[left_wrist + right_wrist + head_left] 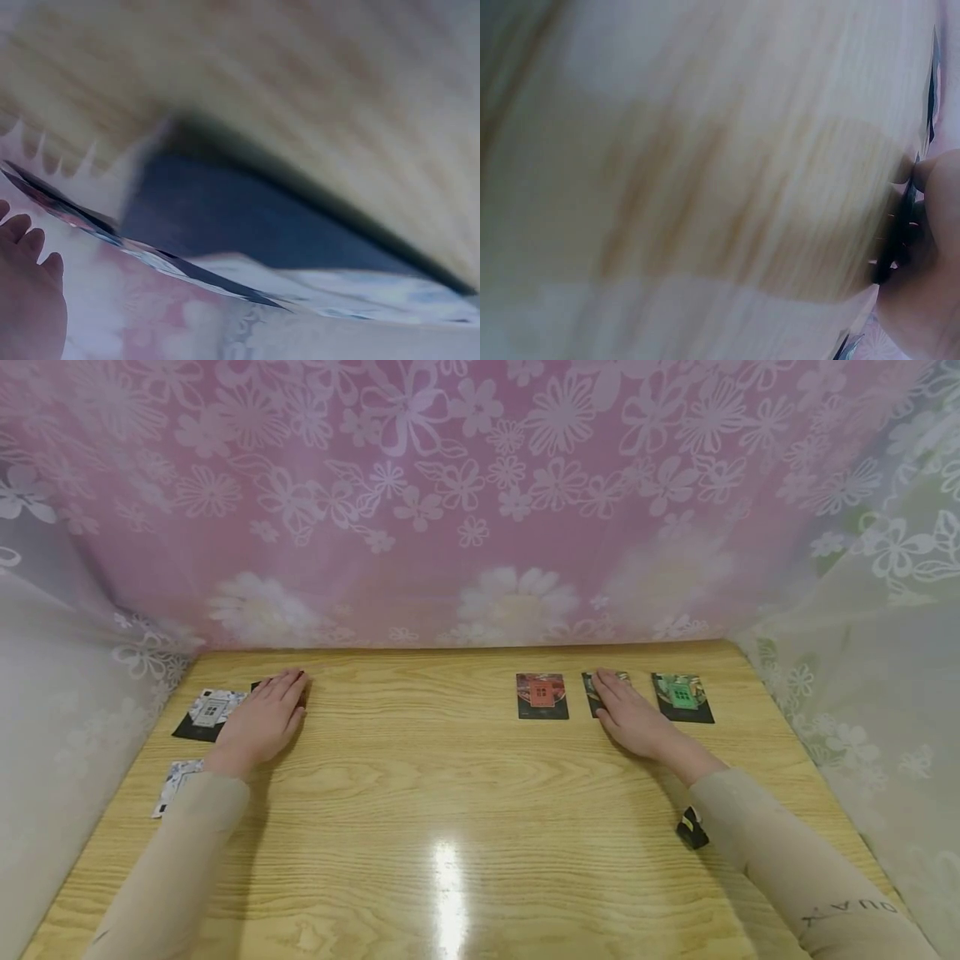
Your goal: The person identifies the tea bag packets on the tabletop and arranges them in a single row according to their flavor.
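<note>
My left hand lies palm down with straight fingers over a small dark packet at the back left, hiding most of it. Just left of that hand is a black packet with a white patterned top; in the left wrist view its dark face looms close. My right hand rests flat, fingers extended, on a dark packet at the back right, covering its middle. A red-and-black packet lies to the left of this hand, and a green-and-black packet to its right.
Another white patterned packet lies nearer on the left, partly behind the left sleeve. A small black object with a yellowish mark sits beside the right forearm. Floral cloth borders the wooden table at the back and both sides.
</note>
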Tool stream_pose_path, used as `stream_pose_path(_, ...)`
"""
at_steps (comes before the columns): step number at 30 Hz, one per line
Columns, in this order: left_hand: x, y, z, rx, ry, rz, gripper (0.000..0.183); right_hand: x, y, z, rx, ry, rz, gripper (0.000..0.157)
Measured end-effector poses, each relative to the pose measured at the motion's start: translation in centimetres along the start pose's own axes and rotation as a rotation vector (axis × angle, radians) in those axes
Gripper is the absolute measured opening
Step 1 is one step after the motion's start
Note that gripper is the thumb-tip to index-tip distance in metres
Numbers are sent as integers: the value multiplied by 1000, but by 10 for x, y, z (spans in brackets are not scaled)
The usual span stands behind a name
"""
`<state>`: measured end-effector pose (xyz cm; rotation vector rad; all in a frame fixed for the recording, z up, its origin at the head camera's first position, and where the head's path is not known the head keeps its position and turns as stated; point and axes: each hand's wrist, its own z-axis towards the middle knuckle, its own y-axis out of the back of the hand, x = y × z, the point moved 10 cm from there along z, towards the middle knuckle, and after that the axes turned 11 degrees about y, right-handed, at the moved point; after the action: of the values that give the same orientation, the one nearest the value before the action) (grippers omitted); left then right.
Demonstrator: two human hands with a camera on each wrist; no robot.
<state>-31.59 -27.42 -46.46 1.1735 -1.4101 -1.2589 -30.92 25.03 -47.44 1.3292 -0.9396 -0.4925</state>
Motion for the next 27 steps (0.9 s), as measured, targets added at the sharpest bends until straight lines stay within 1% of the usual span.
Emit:
stream_pose_path(4, 14, -3, -1, 17, 25, -17, 63, 0, 0, 0, 2, 0, -5, 62)
stream_pose_path(8, 24, -7, -1, 32, 38, -24, 63, -1, -1, 0, 5, 0, -13, 62)
stream_pose_path(12, 30, -10, -1, 23, 50, -25, 61, -1, -1, 0, 4, -1, -14, 62)
stream_pose_path(17, 31, -11, -1, 31, 60, -20, 60, -1, -1, 0, 4, -2, -12, 62)
stream_pose_path(22, 30, -12, 0, 28, 55, -7, 61, 0, -1, 0, 5, -3, -6, 62)
stream_pose_path(27, 32, -13, 0, 59, 57, -23, 63, 0, -1, 0, -19, 11, 5, 62)
